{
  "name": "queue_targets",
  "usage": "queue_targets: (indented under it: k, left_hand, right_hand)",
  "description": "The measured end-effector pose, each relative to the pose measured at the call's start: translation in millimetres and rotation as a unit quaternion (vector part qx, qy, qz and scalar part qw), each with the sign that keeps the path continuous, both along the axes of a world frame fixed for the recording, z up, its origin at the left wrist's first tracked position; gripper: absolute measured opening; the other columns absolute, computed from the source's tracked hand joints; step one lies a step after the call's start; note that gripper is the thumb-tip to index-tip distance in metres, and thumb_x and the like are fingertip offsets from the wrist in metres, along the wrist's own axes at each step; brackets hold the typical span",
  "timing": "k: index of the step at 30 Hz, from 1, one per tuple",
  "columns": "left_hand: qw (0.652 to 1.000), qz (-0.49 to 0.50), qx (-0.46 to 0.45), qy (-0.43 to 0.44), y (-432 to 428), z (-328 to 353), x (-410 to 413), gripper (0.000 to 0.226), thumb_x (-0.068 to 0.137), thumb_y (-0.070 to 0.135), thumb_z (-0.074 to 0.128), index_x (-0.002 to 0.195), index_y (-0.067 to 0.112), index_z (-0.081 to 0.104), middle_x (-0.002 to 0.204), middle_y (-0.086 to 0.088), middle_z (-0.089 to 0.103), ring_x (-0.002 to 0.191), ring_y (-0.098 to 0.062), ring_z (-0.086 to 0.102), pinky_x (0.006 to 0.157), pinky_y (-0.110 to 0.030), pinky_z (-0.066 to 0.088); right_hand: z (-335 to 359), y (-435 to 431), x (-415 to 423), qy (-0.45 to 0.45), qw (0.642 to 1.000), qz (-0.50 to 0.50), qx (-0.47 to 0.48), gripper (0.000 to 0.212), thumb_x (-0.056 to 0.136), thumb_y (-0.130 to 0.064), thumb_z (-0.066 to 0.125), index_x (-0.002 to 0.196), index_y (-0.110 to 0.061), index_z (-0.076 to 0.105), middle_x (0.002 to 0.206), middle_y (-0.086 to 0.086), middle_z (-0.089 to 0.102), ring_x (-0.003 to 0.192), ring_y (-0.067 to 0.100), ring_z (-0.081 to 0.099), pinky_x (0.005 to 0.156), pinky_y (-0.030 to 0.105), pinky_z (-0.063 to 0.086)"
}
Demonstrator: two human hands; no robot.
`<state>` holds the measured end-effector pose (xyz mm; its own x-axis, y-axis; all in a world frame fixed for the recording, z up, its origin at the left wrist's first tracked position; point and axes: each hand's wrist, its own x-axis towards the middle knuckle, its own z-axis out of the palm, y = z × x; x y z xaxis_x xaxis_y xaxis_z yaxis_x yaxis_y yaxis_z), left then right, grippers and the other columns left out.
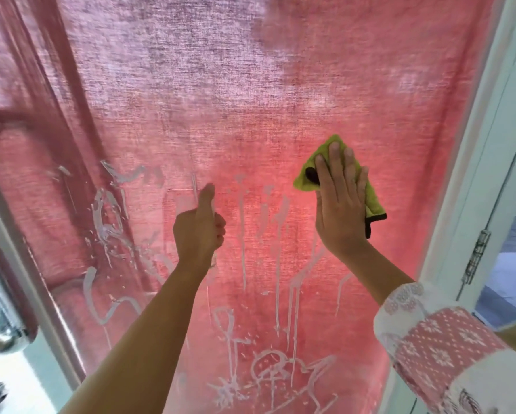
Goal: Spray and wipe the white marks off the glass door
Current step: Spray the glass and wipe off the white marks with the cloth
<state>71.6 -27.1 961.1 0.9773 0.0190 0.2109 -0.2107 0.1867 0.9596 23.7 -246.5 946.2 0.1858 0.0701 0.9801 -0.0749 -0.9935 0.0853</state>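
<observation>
A person works at a glass door (239, 121) backed by a red curtain (149, 85), the right hand (339, 201) pressing a green cloth (373, 204) flat against the pane, its fingers (334, 162) spread open over the fabric rather than curled around it. The left hand (198, 228) is clenched with the thumb raised around what appears to be a clear spray bottle (213, 258); the bottle is almost wholly hidden by the fist, so its contents and fill level cannot be told.

White marks (107, 222) cover the lower half of the glass, from scrawls at the left to figures near the bottom, with long white runs (277, 264) trailing down between the 2 hands. The upper glass, and the patch under the cloth, look clear.

The main risk looks to be the wet runs: if the cloth stays high on the right, loosened white liquid could streak further down and dry before it is wiped. A flat palm also grips the cloth only by pressure, so a fast stroke could let it slide out and drop. The door is hinged (476, 255) at the right, and hard pressure may swing it.
</observation>
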Motion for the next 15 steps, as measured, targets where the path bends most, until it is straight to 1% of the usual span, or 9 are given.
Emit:
queue_targets:
  k: [2, 3, 5, 7, 11, 13, 15]
  left_hand:
    - [1.000, -0.013, 0.010, -0.010, 2, 12, 3, 0.060, 0.087, 0.056, 0.056, 0.054, 0.006, 0.058, 0.041, 0.000, 0.051, 0.036, -0.013, 0.044, 0.043, -0.026, 0.037]
    - [1.000, -0.017, 0.008, -0.015, 3, 17, 4, 0.057, 0.088, 0.053, 0.055, 0.054, 0.007, 0.058, 0.041, 0.000, 0.050, 0.036, -0.013, 0.043, 0.042, -0.025, 0.036]
    - [1.000, -0.019, -0.007, -0.019, 2, 19, 6, 0.050, 0.091, 0.046, 0.053, 0.055, 0.011, 0.058, 0.044, -0.001, 0.051, 0.037, -0.014, 0.042, 0.043, -0.025, 0.034]
    - [1.000, -0.016, -0.010, -0.011, 2, 12, 8, 0.051, 0.091, 0.043, 0.053, 0.053, 0.009, 0.057, 0.047, -0.004, 0.052, 0.038, -0.015, 0.043, 0.043, -0.026, 0.034]
    - [1.000, -0.027, 0.005, 0.009, 9, -9, 10, 0.056, 0.090, 0.048, 0.055, 0.054, 0.005, 0.058, 0.050, -0.006, 0.053, 0.040, -0.016, 0.045, 0.043, -0.026, 0.036]
    - [0.999, -0.029, 0.012, -0.001, 13, -9, 9, 0.059, 0.088, 0.054, 0.056, 0.055, 0.005, 0.059, 0.047, -0.005, 0.053, 0.040, -0.015, 0.045, 0.045, -0.027, 0.039]
    - [1.000, -0.024, 0.013, -0.011, 17, -6, 9, 0.060, 0.087, 0.058, 0.055, 0.057, 0.006, 0.059, 0.045, -0.002, 0.052, 0.040, -0.014, 0.046, 0.047, -0.027, 0.041]
  right_hand:
    - [13, 13, 7, -0.014, 1.000, 0.009, 0.026, 0.047, 0.101, -0.007, 0.036, 0.147, -0.007, 0.026, 0.154, 0.018, 0.023, 0.145, 0.030, 0.007, 0.118, 0.051, 0.002]
    - [21, 22, 12, -0.023, 0.999, 0.015, 0.043, 0.046, 0.101, -0.009, 0.032, 0.147, -0.005, 0.028, 0.154, 0.020, 0.023, 0.145, 0.032, 0.008, 0.118, 0.051, 0.001]
    - [31, 37, 22, -0.043, 0.996, 0.018, 0.070, 0.045, 0.102, -0.012, 0.033, 0.145, -0.002, 0.032, 0.153, 0.022, 0.024, 0.144, 0.037, 0.013, 0.118, 0.051, 0.001]
    - [30, 40, 25, -0.038, 0.998, 0.008, 0.058, 0.044, 0.102, -0.015, 0.036, 0.145, -0.002, 0.034, 0.152, 0.022, 0.025, 0.143, 0.038, 0.015, 0.118, 0.052, 0.003]
    - [10, 22, 15, 0.036, 0.999, -0.002, -0.041, 0.045, 0.102, -0.016, 0.037, 0.146, -0.007, 0.031, 0.154, 0.015, 0.025, 0.145, 0.030, 0.013, 0.118, 0.052, 0.008]
    - [13, 21, 11, 0.039, 0.999, 0.003, -0.035, 0.045, 0.102, -0.014, 0.035, 0.147, -0.008, 0.030, 0.155, 0.014, 0.023, 0.146, 0.027, 0.010, 0.118, 0.051, 0.006]
    - [25, 34, 16, 0.008, 1.000, 0.010, 0.005, 0.045, 0.102, -0.012, 0.033, 0.146, -0.006, 0.030, 0.154, 0.017, 0.023, 0.145, 0.030, 0.010, 0.118, 0.050, 0.003]
